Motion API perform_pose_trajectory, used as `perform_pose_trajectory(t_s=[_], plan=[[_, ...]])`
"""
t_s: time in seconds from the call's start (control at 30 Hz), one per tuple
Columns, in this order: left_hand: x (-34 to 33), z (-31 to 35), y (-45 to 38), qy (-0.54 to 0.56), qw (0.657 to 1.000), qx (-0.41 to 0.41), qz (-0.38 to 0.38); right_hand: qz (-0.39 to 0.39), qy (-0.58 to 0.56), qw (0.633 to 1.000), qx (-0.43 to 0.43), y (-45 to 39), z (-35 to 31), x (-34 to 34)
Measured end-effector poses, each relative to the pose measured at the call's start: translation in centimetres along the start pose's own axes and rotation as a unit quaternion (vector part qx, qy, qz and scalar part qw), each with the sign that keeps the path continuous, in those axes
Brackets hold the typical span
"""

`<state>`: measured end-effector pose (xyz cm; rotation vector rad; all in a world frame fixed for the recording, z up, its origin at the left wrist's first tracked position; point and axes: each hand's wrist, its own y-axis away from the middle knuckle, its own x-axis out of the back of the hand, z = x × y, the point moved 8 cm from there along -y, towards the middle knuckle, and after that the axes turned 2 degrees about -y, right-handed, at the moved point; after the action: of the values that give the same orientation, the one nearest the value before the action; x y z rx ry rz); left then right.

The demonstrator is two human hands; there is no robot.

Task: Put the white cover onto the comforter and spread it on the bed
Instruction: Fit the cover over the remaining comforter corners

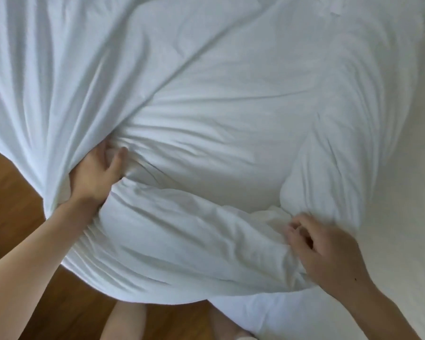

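The white cover fills most of the head view, creased and bulging over the comforter inside it. A thick padded roll of it hangs over the near edge of the bed. My left hand grips a bunch of the cover at the left, fingers dug into a fold and thumb on top. My right hand is at the lower right with its fingers curled, pinching a crumpled edge of the fabric. White on white, the comforter itself cannot be told apart from the cover.
The bed's smooth white sheet shows bare along the right. Brown wooden floor lies at the left and bottom. My legs stand close against the bed's near edge.
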<state>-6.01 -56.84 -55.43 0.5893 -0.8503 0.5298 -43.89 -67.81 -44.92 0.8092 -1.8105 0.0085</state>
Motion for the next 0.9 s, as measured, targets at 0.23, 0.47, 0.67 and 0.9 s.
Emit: perform_pose_trajectory(t_s=[0.23, 0.47, 0.67, 0.9], plan=[[-1.5, 7.6, 7.4, -0.219, 0.850, -0.422, -0.226, -0.218, 0.036, 0.962, 0.158, -5.8, -7.3, -9.4], [-2.5, 2.9, 13.5, -0.251, 0.860, -0.338, -0.289, -0.337, 0.021, 0.937, 0.093, -2.0, -7.8, -12.4], [-3.1, 0.1, 12.2, -0.077, 0.952, 0.003, -0.297, -0.256, -0.011, 0.966, 0.032, 0.5, -8.8, -12.1], [-0.1, -0.4, 11.8, 0.157, 0.977, 0.052, -0.133, 0.285, 0.021, 0.928, 0.239, 7.2, -8.9, 2.7]])
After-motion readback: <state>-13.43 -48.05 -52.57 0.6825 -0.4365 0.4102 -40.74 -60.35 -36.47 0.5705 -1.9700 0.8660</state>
